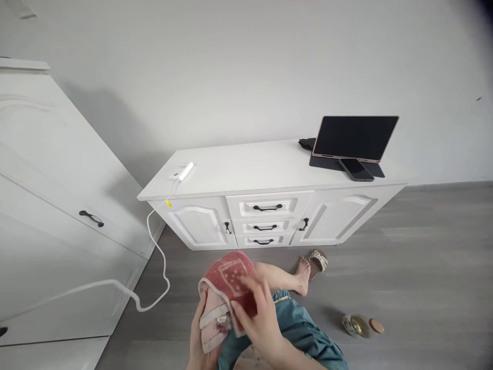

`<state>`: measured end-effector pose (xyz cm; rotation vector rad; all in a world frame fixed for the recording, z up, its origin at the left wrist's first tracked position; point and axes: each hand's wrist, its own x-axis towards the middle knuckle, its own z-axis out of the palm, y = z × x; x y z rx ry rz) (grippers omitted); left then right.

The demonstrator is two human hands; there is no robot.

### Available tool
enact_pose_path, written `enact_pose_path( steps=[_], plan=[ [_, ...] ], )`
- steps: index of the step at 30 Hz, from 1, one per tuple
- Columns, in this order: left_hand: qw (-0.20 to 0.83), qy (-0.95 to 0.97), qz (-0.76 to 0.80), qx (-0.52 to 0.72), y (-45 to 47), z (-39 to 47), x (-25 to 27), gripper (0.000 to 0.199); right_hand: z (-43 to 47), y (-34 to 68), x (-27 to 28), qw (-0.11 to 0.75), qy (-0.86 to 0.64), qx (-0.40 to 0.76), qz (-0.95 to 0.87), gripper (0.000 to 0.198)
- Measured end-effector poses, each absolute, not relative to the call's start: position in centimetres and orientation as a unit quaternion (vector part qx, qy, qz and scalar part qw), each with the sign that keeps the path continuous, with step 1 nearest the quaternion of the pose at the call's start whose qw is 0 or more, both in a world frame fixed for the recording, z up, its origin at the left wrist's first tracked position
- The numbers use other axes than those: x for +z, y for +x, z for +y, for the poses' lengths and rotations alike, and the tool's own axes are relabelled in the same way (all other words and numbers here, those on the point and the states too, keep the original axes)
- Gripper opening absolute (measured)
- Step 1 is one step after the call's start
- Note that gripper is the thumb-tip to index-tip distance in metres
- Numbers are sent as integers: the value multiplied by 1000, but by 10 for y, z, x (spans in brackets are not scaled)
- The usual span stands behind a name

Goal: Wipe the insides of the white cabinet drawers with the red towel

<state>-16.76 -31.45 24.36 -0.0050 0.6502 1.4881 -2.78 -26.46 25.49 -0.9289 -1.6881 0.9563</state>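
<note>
A small terry towel [230,277], red on one face and pale pink on the other, is bunched over my lap. A white tag shows near its lower part. My left hand [200,329] grips the towel from below on the left, with most of its fingers hidden behind the cloth. On the right edge of the red face, my right hand [260,313] has its thumb and bent fingers on the fabric. The right fingers are slightly blurred.
A white cabinet [246,164] stands ahead, carrying a tablet [356,137], a phone [356,169] and a white power strip [184,172] with a cord [164,257]. A sandal [318,261] and a glass jar [356,326] with a wooden lid [376,326] are on the floor. A wardrobe [57,205] stands left.
</note>
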Motion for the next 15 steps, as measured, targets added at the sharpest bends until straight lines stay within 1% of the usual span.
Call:
enact_pose_path(
  steps=[2,3,4,6,8,10,12,15],
  plan=[
    [681,-39,312,662,-163,-313,248,30,-255,-26,253,462,-436,518,-573,63],
    [681,-56,320,656,-160,-313,249,30,-250,-23,253,440,-430,596,-516,71],
    [683,-71,326,650,-158,-314,249,30,-246,-20,253,412,-407,673,-461,74],
    [691,-95,330,636,-153,-316,249,29,-240,-11,254,348,-347,791,-364,67],
    [696,-115,334,626,-147,-317,250,27,-238,3,254,294,-309,851,-306,62],
    [688,-122,344,628,-140,-316,253,23,-237,19,252,279,-303,860,-300,64],
    [673,-120,364,632,-133,-314,258,21,-237,36,247,310,-300,830,-354,70],
    [648,-93,421,628,-121,-312,258,19,-238,57,238,340,-301,721,-523,92]
  ],
)
